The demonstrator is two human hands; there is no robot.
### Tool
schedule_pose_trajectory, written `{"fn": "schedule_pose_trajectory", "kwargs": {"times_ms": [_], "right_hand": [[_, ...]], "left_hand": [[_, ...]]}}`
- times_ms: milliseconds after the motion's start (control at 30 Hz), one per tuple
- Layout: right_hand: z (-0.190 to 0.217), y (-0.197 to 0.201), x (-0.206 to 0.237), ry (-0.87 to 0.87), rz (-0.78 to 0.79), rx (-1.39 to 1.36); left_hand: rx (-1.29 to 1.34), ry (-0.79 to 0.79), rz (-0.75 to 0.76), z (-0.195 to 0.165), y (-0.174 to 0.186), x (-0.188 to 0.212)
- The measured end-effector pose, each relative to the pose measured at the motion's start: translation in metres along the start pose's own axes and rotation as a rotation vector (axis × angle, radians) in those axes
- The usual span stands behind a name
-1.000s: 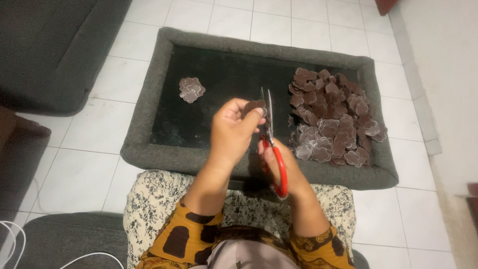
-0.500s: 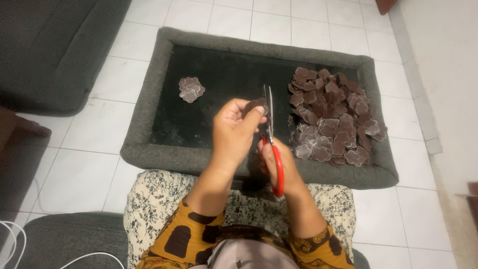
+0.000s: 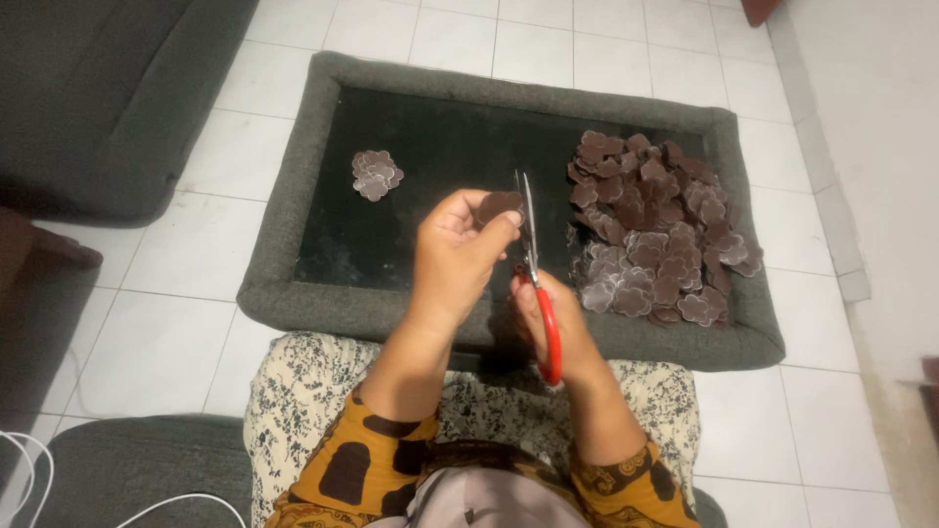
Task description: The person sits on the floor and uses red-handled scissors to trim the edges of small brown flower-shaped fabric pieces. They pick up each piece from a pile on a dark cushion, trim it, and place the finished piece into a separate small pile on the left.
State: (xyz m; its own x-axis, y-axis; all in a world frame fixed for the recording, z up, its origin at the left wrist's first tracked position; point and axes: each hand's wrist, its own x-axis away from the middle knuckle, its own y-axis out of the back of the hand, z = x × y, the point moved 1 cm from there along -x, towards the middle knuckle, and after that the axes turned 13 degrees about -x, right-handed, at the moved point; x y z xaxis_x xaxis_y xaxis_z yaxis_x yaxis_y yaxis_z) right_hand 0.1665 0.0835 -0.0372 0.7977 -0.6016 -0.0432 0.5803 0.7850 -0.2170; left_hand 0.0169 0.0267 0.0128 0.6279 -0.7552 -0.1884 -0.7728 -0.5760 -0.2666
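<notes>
Little has moved since the earlier frames: both hands hold nearly the same pose over the near edge of the tray, and the scissor blades look a shade more closed on the piece than half a second ago.

Nearest the camera, patterned orange sleeves point(image 3: 391, 460) rest over a floral cushion point(image 3: 303, 391). Just beyond, the right hand point(image 3: 562, 328) is wrapped around the red handles of the scissors point(image 3: 536, 264), its fingers through the loops, blades pointing away and standing nearly upright. The left hand point(image 3: 455, 259) is closed narrow, pinching a small brown flower-shaped piece point(image 3: 499, 205) between thumb and fingertips, right against the blades.

To do this cut well, I judge the left hand should turn the piece into the blades in small bites, keeping the fingertips behind the cutting line, while the right hand holds the scissors steady and cuts near the pivot for control.

The held piece sits at the left fingertips, touching the blades, above the near middle of the grey padded tray point(image 3: 293, 293). Farther out, a big heap of brown pieces point(image 3: 655, 230) fills the tray's right side, near the right hand. A small stack of pieces point(image 3: 377, 174) lies well apart toward the far left corner. White floor tiles point(image 3: 186, 254) surround it all
</notes>
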Motion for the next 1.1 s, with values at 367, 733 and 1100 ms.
{"fn": "schedule_pose_trajectory", "kwargs": {"times_ms": [367,733,1100], "right_hand": [[0.012,-0.003,0.002,0.054,0.094,0.043],[0.007,0.007,0.002,0.015,0.095,0.049],[-0.001,0.006,0.003,-0.015,0.029,-0.024]], "left_hand": [[0.007,0.066,0.032,-0.007,0.001,0.000],[0.020,0.073,0.052,-0.001,0.004,0.000],[0.080,0.070,0.043,0.001,0.003,0.002]]}}
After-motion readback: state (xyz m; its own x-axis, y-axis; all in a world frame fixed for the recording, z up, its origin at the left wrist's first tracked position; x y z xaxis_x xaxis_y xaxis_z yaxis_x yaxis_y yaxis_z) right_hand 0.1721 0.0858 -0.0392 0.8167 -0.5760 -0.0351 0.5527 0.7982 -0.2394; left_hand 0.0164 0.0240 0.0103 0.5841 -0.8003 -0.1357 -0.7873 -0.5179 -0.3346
